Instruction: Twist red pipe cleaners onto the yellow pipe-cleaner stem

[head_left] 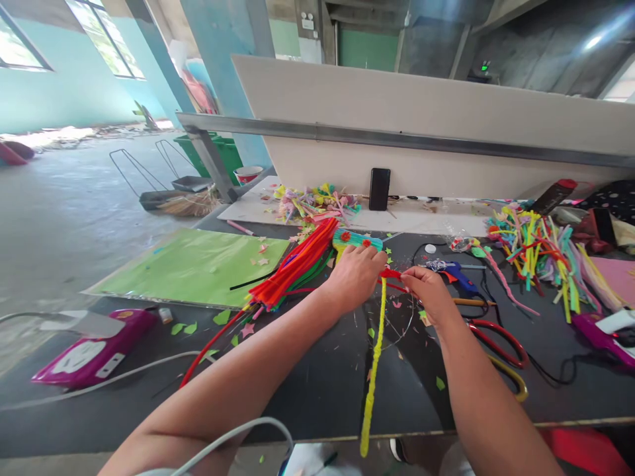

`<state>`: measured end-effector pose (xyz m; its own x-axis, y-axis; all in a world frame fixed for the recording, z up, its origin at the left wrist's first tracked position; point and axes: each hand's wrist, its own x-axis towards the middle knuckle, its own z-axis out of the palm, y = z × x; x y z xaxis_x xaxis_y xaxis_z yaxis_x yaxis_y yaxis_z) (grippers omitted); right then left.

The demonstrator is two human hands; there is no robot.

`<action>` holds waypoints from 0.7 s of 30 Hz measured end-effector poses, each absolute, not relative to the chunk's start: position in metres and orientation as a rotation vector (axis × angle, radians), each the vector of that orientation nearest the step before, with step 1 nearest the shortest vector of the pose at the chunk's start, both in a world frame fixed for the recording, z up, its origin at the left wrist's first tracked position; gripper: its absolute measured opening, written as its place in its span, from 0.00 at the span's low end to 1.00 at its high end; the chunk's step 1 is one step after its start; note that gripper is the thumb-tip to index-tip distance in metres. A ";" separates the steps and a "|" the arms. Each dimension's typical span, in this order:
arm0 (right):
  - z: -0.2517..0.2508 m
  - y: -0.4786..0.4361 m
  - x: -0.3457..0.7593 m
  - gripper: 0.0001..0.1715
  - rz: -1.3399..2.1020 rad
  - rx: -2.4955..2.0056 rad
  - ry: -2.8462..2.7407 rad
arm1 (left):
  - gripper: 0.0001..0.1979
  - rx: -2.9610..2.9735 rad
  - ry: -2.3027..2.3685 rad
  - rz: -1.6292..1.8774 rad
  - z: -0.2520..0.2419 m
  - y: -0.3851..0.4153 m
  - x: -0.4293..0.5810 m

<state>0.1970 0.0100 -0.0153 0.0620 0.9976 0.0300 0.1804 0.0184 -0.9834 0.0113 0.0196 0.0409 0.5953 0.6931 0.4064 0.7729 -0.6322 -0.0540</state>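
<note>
My left hand [353, 274] is closed at one end of a short red pipe cleaner piece [391, 273]; its fingertips are partly hidden. My right hand [427, 291] pinches the other end between thumb and fingers. From the red piece a long yellow pipe cleaner [376, 363] hangs down towards the table's front edge. Just beyond my left hand lies a teal pipe cleaner piece with red dots [360, 240]. A thick bundle of red pipe cleaners [300, 264] lies to the left of that hand, with green and purple ones beneath.
Right of my right hand lie a blue glue gun [461, 277] and red-handled scissors [501, 344]. Pipe cleaner pieces are heaped at the back [317, 203] and right [533, 248]. A phone [380, 189] leans upright. Left are a green sheet [198, 264] and a purple box [96, 350] with cables.
</note>
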 end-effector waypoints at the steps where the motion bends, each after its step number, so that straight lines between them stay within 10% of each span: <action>1: -0.016 0.010 0.197 0.11 1.050 -1.354 -1.295 | 0.10 -2.611 -1.197 -0.502 0.041 0.019 0.011; 21: -0.015 0.011 0.195 0.08 1.037 -1.388 -1.216 | 0.09 -2.706 -1.061 -0.414 0.038 0.015 0.014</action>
<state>0.1947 0.0108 -0.0149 0.1341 0.9910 0.0026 0.1535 -0.0182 -0.9880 0.0138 0.0149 0.0383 0.7023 0.6303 0.3309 0.6878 -0.7207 -0.0872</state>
